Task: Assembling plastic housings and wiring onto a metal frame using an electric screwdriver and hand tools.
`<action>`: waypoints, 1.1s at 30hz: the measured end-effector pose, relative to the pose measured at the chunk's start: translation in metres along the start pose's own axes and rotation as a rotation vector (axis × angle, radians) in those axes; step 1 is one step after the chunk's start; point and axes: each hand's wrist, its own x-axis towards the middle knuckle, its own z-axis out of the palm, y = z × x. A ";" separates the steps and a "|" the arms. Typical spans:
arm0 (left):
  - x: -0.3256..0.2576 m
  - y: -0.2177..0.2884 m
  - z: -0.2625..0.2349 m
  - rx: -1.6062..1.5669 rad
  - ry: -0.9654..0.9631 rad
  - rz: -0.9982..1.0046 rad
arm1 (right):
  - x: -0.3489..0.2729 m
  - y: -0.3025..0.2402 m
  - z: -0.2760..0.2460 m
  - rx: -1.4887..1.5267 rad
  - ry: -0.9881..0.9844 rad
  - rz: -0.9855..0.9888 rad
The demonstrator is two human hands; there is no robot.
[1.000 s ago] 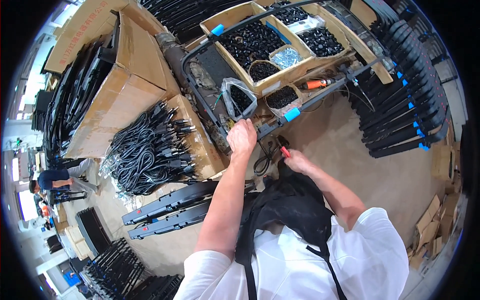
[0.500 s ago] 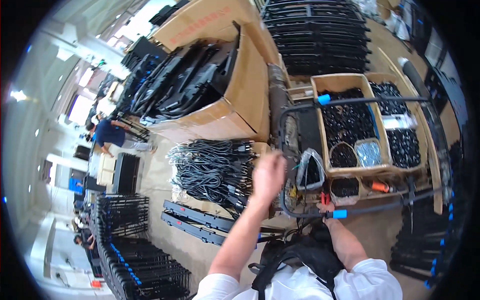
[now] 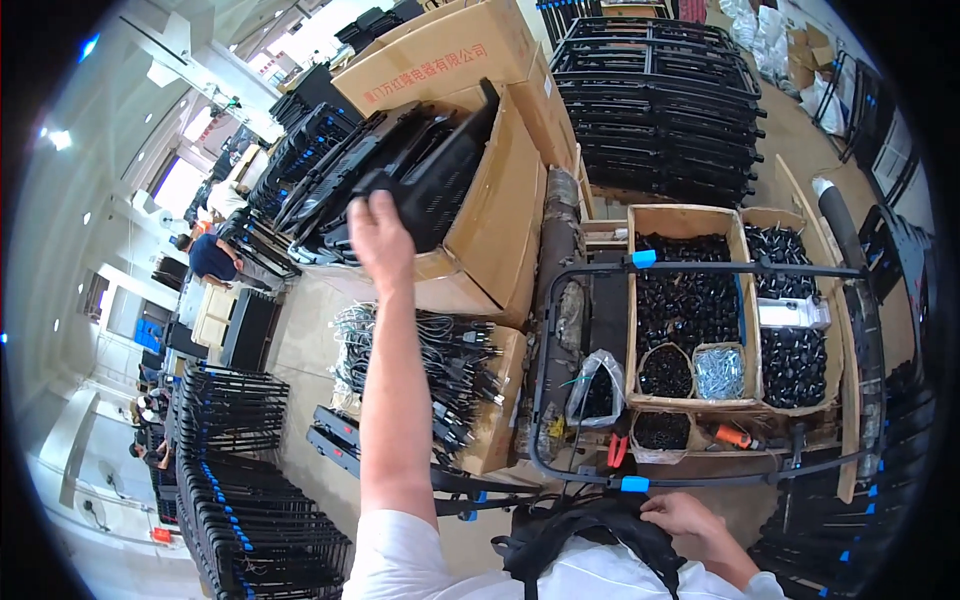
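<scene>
My left hand (image 3: 383,238) reaches out over the near edge of a large cardboard box (image 3: 490,275), fingers apart, overlapping the black plastic panels (image 3: 455,180) stacked inside. Whether it touches one cannot be told. Low in front of my body is my right hand (image 3: 685,515), its fingers curled at the black bag (image 3: 590,525); what they may hold is hidden. Just beyond that hand, a black tubular frame (image 3: 720,481) with blue pieces lies across the workbench. Red-handled pliers (image 3: 618,450) lie inside the frame's near left corner.
Bundled power cords (image 3: 465,380) sit between the large box and my body. Wooden bins of black fittings (image 3: 690,290) and a bag of silvery screws (image 3: 720,372) lie under the frame. Stacked black frames (image 3: 655,110) stand behind, more (image 3: 235,440) at left. A person (image 3: 213,257) bends farther off.
My left hand has moved from beside the frame up and left to the panel box. The right hand has left the frame's near bar and drawn back toward my body.
</scene>
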 end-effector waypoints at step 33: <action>-0.430 -0.008 -0.122 -0.008 -0.625 -0.660 | 0.251 -0.128 0.037 0.633 0.653 -0.192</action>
